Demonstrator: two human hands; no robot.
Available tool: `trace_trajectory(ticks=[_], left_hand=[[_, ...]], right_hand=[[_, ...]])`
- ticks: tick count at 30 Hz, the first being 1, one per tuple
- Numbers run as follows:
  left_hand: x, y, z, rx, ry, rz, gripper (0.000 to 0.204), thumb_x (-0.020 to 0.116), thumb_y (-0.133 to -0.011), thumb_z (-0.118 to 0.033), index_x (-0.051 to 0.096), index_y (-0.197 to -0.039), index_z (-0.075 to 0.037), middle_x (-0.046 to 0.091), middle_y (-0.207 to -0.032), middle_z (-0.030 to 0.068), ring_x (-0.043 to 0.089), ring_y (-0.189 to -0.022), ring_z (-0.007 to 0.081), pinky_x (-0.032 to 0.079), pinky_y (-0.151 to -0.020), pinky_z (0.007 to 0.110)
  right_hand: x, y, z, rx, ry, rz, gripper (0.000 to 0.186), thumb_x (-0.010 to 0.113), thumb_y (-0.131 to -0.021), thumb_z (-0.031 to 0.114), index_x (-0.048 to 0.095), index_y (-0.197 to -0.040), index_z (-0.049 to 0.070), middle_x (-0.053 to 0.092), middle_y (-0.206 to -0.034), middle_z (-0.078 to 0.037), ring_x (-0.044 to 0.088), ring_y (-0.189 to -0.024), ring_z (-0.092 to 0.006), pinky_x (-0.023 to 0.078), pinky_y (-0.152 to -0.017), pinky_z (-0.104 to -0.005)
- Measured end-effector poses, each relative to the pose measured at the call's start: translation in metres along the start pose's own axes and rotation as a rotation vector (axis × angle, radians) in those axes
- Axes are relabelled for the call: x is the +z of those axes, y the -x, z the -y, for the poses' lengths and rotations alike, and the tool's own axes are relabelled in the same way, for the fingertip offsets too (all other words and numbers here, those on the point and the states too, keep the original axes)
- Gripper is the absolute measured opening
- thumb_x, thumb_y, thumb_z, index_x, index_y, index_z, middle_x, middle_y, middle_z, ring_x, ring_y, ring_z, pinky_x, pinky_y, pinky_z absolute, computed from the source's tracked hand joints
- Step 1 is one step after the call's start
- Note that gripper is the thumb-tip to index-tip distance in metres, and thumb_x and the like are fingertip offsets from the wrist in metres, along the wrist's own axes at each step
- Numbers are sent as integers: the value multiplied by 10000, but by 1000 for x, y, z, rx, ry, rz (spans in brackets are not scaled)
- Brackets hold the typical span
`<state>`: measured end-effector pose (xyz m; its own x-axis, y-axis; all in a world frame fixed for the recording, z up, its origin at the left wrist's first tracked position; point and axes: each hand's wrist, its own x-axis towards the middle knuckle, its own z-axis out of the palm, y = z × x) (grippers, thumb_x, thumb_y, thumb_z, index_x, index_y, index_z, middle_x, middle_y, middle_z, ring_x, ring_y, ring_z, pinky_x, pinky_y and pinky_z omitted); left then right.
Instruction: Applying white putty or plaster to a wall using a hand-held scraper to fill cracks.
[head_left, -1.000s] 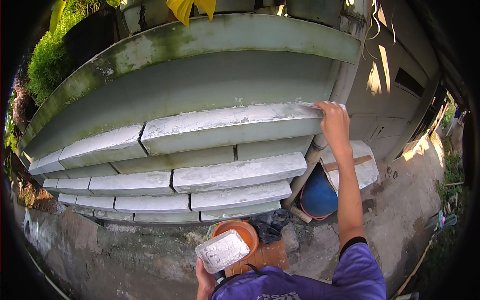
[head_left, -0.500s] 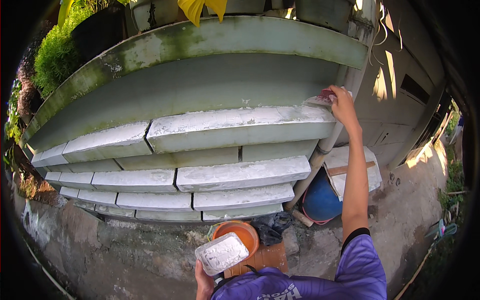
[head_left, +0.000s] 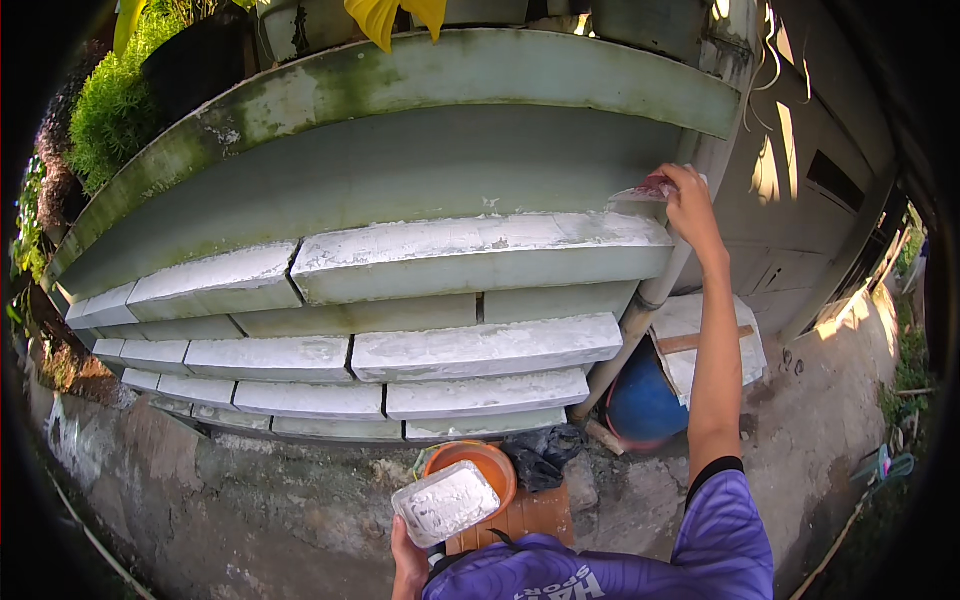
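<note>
My right hand (head_left: 685,205) is raised at the right end of the upper white-coated ledge (head_left: 470,230), gripping a flat, thin spreading tool (head_left: 645,188) with reddish marks, just above the ledge beside a grey pipe. Low in the middle, my left hand (head_left: 408,550) holds a shallow rectangular tray (head_left: 445,502) of white paste by its edge, partly over an orange basin (head_left: 492,465). Below the upper ledge, stepped rows of blocks (head_left: 267,355) also carry uneven white coating on their tops, with dark gaps between blocks.
Potted plants (head_left: 190,80) stand above a mossy curved band (head_left: 420,80). A blue barrel (head_left: 640,400) under a pale board (head_left: 750,355) with a wooden strip sits right of the pipe (head_left: 642,312). A black bag (head_left: 540,460) and brown tile (head_left: 540,515) lie on the concrete ground.
My right hand and the tool have moved up and to the right, off the ledge's top surface. The view has shifted slightly. My left hand still holds the tray low in view.
</note>
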<state>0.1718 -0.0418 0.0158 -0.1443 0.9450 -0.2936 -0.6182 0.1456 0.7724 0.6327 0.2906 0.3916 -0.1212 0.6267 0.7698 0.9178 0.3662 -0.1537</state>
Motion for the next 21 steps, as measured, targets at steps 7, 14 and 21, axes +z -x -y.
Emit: trace_trajectory(ticks=[7, 14, 21], left_hand=[[4, 2, -2, -6, 1, -11, 619, 371, -1050, -530, 452, -1465, -77, 556, -1429, 67, 528, -1314, 235, 403, -1095, 410], [1, 1, -2, 2, 21, -15, 604, 371, -1052, -523, 463, -1457, -84, 563, -1421, 61, 537, -1302, 231, 409, -1089, 405], [-3, 0, -2, 0, 28, -19, 598, 378, -1050, -522, 469, -1452, -89, 566, -1417, 56, 540, -1297, 227, 410, -1084, 406]], right_hand=[[23, -2, -9, -141, 139, -122, 357, 480, -779, -119, 667, -1067, -22, 678, -1093, -203, 578, -1081, -412, 433, -1035, -481], [17, 4, 4, -109, 121, -79, 343, 503, -777, -119, 678, -1051, -11, 676, -1096, -206, 570, -1030, -409, 453, -928, -508], [10, 8, -4, -52, 151, -126, 329, 512, -786, -110, 669, -1060, -20, 673, -1096, -211, 573, -1034, -410, 450, -941, -503]])
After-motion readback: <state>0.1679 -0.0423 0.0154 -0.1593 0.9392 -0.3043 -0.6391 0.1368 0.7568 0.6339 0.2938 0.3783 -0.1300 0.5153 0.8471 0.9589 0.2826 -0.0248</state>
